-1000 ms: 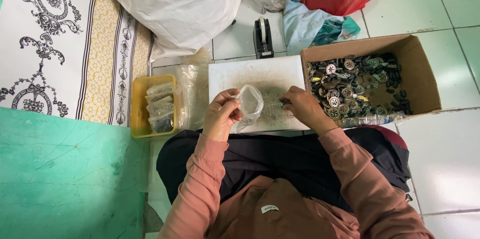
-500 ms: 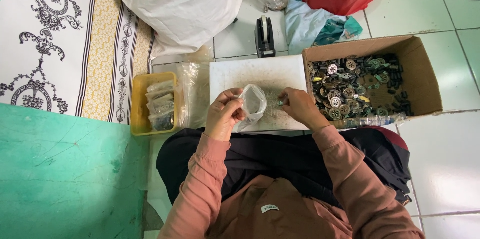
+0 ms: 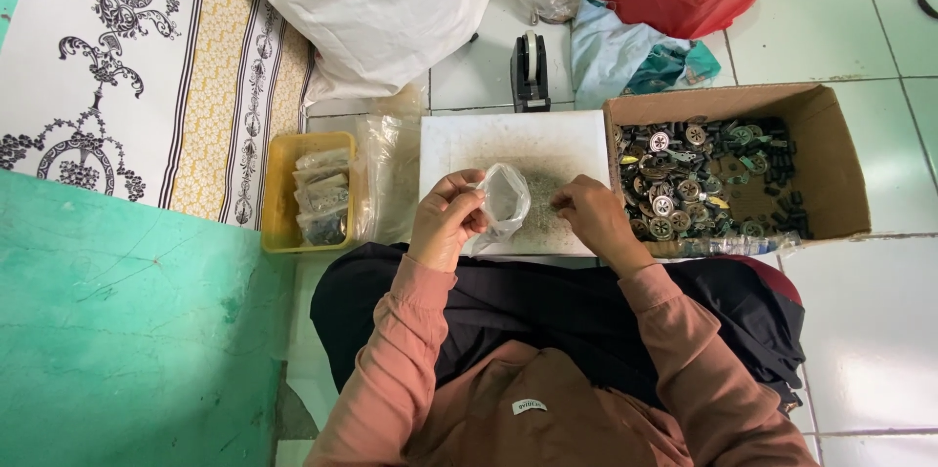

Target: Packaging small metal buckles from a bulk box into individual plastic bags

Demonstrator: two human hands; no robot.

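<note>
- Step in hand, as I judge it: bagging small parts; the bag is open and being filled.
- Left hand (image 3: pixel 445 223) is closed in a pinch on the mouth of a small clear plastic bag (image 3: pixel 503 201), holding it up over the near edge of the white board (image 3: pixel 489 140).
- Right hand (image 3: pixel 591 218) rests on the board near its right edge, just beside the bag, fingers curled; can't tell if it grips anything, fingertips are hidden.
- Cardboard box (image 3: pixel 831 154) of round metal parts (image 3: pixel 684 184) touches the board's right edge.
- Yellow tray (image 3: pixel 278 193) of filled bags (image 3: pixel 320 195) sits off the board's left edge, loose clear bags between them.
- Tape dispenser (image 3: pixel 530 71) stands just past the board's far edge.
- Next move likely calls for keeping the bag mouth open and bringing parts from the right side to it.
</note>
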